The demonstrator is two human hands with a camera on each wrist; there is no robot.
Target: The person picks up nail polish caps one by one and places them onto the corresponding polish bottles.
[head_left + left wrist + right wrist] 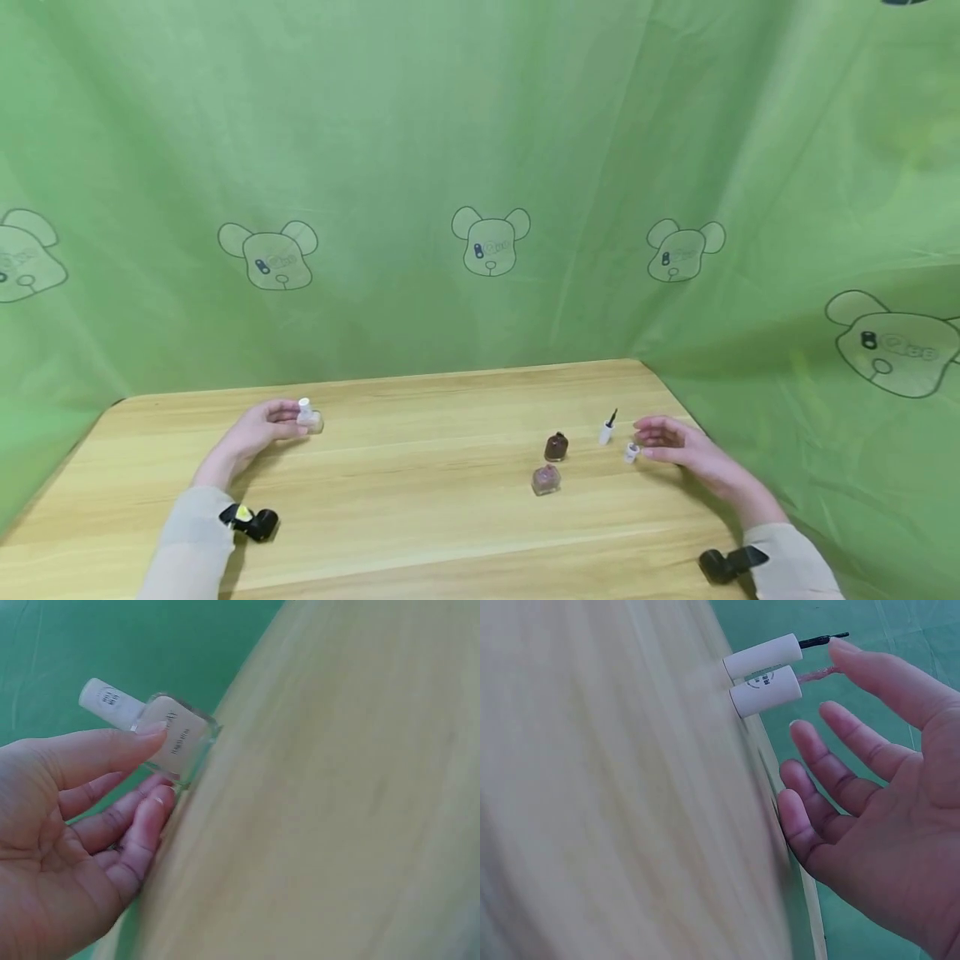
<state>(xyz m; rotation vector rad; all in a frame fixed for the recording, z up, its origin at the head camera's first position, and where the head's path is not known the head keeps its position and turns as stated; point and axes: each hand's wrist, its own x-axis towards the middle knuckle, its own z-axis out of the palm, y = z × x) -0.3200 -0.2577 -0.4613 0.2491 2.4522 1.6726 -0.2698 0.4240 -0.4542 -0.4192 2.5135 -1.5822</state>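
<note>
The left hand (258,432) pinches a pale nail polish bottle (178,741) between thumb and fingers, near the far left part of the desk (420,500); its white cap is on, and whether its base touches the wood I cannot tell. The right hand (686,450) is empty, its fingers loosely bent and parted, just beside two white caps that stand on the desk with their brushes pointing up: a dark-brush cap (605,433) and a pinkish-brush cap (632,453). The thumb is close to the pinkish brush tip, but contact cannot be made out. Left of these caps, well apart from the pale bottle, stand an uncapped dark brown bottle (557,448) and, nearer the person, an uncapped mauve bottle (546,480). A green curtain (390,125) printed with bear heads hangs behind the desk
</note>
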